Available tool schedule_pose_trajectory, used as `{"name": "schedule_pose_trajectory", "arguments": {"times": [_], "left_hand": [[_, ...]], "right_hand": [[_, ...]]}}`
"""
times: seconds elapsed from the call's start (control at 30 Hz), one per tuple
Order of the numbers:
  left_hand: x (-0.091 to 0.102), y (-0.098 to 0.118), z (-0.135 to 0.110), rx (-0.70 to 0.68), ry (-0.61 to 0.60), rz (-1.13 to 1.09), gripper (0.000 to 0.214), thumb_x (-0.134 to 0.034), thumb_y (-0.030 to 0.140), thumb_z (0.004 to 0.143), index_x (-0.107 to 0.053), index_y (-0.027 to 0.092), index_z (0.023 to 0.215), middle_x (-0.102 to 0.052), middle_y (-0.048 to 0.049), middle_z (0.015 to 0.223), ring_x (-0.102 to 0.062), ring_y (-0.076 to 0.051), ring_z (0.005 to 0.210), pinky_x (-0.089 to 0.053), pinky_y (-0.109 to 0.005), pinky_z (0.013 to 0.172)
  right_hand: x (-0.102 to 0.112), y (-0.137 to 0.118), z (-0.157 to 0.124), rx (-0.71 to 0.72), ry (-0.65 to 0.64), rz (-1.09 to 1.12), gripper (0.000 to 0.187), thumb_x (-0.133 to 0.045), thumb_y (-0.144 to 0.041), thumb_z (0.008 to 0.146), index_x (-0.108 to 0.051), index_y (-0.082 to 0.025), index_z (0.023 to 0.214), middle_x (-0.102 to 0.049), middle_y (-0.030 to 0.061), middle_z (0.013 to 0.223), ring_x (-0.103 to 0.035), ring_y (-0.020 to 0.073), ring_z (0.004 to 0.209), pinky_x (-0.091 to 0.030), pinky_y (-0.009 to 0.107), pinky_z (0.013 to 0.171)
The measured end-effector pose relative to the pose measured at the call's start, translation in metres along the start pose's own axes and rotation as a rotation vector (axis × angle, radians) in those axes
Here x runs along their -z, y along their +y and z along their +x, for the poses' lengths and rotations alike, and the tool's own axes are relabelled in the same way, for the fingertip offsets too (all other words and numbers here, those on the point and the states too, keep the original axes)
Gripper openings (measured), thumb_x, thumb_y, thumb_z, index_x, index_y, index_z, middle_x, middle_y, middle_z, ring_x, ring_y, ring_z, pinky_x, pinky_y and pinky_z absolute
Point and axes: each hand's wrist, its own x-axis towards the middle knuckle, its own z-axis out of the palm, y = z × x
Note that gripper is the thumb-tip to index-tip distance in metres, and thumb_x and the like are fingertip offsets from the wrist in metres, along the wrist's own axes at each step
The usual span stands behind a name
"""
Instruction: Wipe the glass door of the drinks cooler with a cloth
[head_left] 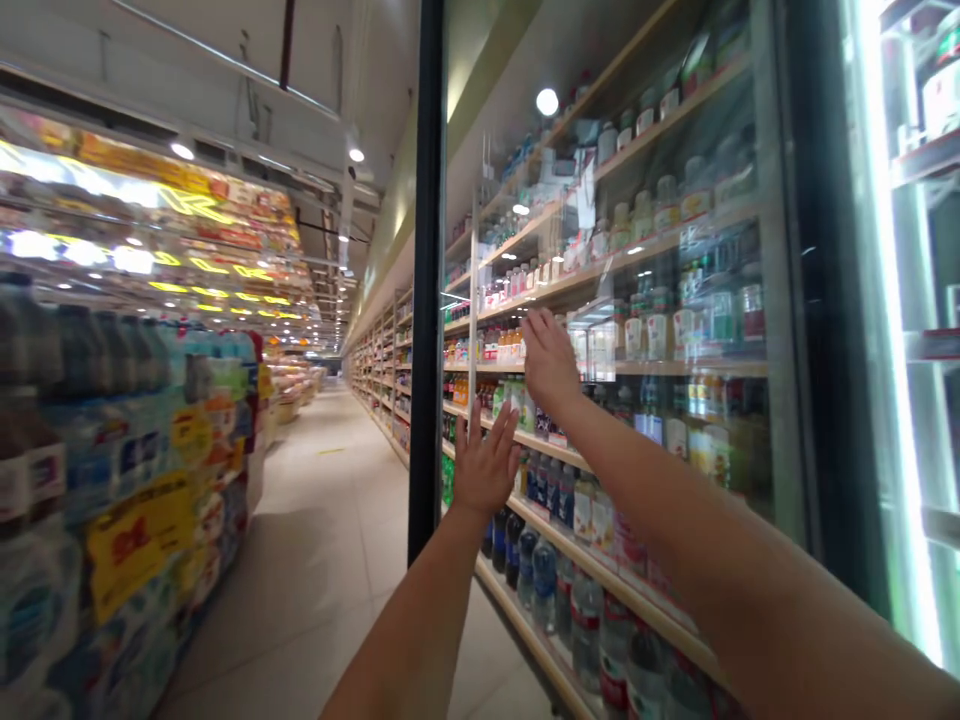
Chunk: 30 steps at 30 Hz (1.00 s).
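Note:
Both my hands press flat against the glass door (675, 300) of a drinks cooler on my right. My left hand (486, 462) is open with fingers spread, low on the glass near the door's black edge frame (427, 300). Higher up and a little to the right, my right hand (549, 360) also lies open on the glass. Neither hand holds anything. Behind the glass, shelves (600, 275) carry rows of bottles and jars (660, 330).
A stack of shrink-wrapped water bottle packs (135, 480) with yellow tags stands at my left. A tiled aisle floor (330, 520) runs ahead between it and long wooden shelving (382, 370). A lit cooler interior (915, 300) shows at the far right.

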Motion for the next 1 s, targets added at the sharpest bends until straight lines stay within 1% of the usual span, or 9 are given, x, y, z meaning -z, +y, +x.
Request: {"name": "schedule_pose_trajectory", "arguments": {"times": [0.1,0.23,0.3,0.4,0.5,0.6,0.77,0.9,1.0], "left_hand": [[-0.002,-0.002,-0.001,-0.007,-0.012,-0.001,0.051,-0.051,0.028,0.099,-0.053,0.022,0.150,-0.051,-0.0043,0.155,-0.009,-0.040,0.157,-0.015,-0.067,0.127],[-0.006,-0.006,-0.002,-0.018,-0.052,-0.005,0.046,-0.056,0.028,0.097,-0.063,0.024,0.141,-0.058,-0.0083,0.148,-0.024,-0.042,0.154,-0.012,-0.068,0.127],[-0.007,-0.006,-0.002,-0.009,-0.048,-0.011,0.045,-0.056,0.029,0.097,-0.063,0.022,0.141,-0.058,-0.0092,0.148,-0.021,-0.042,0.155,-0.013,-0.069,0.127],[-0.008,-0.005,-0.002,-0.005,0.011,-0.016,0.045,-0.052,0.030,0.100,-0.060,0.019,0.144,-0.055,-0.0078,0.152,-0.007,-0.039,0.157,-0.015,-0.067,0.127],[-0.008,-0.003,-0.002,-0.014,0.047,-0.021,0.052,-0.049,0.029,0.102,-0.047,0.021,0.154,-0.044,-0.0043,0.159,0.001,-0.035,0.157,-0.013,-0.066,0.128],[-0.009,-0.004,-0.002,-0.009,0.045,-0.034,0.057,-0.049,0.030,0.102,-0.040,0.024,0.158,-0.040,-0.0019,0.161,0.001,-0.034,0.157,-0.013,-0.065,0.128],[-0.011,-0.005,-0.002,-0.024,0.098,-0.018,0.059,-0.051,0.030,0.102,-0.037,0.024,0.159,-0.041,-0.0024,0.160,0.003,-0.031,0.158,-0.010,-0.064,0.128],[-0.011,-0.004,-0.001,-0.041,0.124,-0.007,0.057,-0.052,0.028,0.102,-0.040,0.020,0.157,-0.044,-0.0038,0.159,0.006,-0.030,0.158,-0.008,-0.062,0.129],[-0.010,-0.004,0.000,-0.035,0.122,-0.006,0.059,-0.052,0.026,0.101,-0.039,0.020,0.158,-0.043,-0.0038,0.160,0.007,-0.030,0.158,-0.008,-0.062,0.129]], "right_hand": [[-0.019,-0.040,0.007,0.015,-0.167,0.018,0.056,-0.039,-0.005,0.096,-0.048,-0.010,0.151,-0.038,0.0147,0.162,-0.025,0.0297,0.156,-0.025,0.056,0.127],[-0.028,-0.073,-0.003,0.233,-0.309,0.025,0.051,-0.047,-0.013,0.098,-0.049,-0.012,0.149,-0.040,0.0069,0.162,-0.030,0.0238,0.154,-0.026,0.043,0.128],[-0.025,-0.068,-0.008,0.303,-0.345,0.026,0.052,-0.049,-0.013,0.097,-0.049,-0.014,0.149,-0.041,0.0036,0.162,-0.029,0.0216,0.154,-0.025,0.041,0.129],[-0.012,-0.037,-0.011,0.316,-0.332,0.019,0.056,-0.049,-0.009,0.095,-0.050,-0.017,0.150,-0.041,0.0039,0.162,-0.030,0.0221,0.154,-0.028,0.044,0.128],[0.008,0.002,-0.015,0.271,-0.243,-0.018,0.057,-0.044,-0.006,0.095,-0.048,-0.014,0.151,-0.040,0.0093,0.162,-0.030,0.0255,0.154,-0.029,0.049,0.127],[0.023,0.024,-0.022,0.181,-0.152,-0.074,0.056,-0.041,-0.006,0.096,-0.047,-0.010,0.152,-0.039,0.0129,0.162,-0.029,0.0280,0.154,-0.028,0.050,0.126],[0.022,0.018,-0.041,0.116,-0.140,-0.070,0.056,-0.041,-0.006,0.096,-0.049,-0.011,0.151,-0.039,0.0116,0.162,-0.028,0.0265,0.155,-0.027,0.050,0.126],[0.013,0.003,-0.070,0.277,-0.229,-0.029,0.056,-0.047,-0.011,0.096,-0.049,-0.016,0.152,-0.042,0.0084,0.161,-0.029,0.0238,0.154,-0.028,0.046,0.126],[0.016,0.004,-0.086,0.381,-0.279,-0.047,0.057,-0.050,-0.014,0.095,-0.047,-0.014,0.152,-0.041,0.0085,0.161,-0.030,0.0232,0.154,-0.030,0.043,0.126]]}}
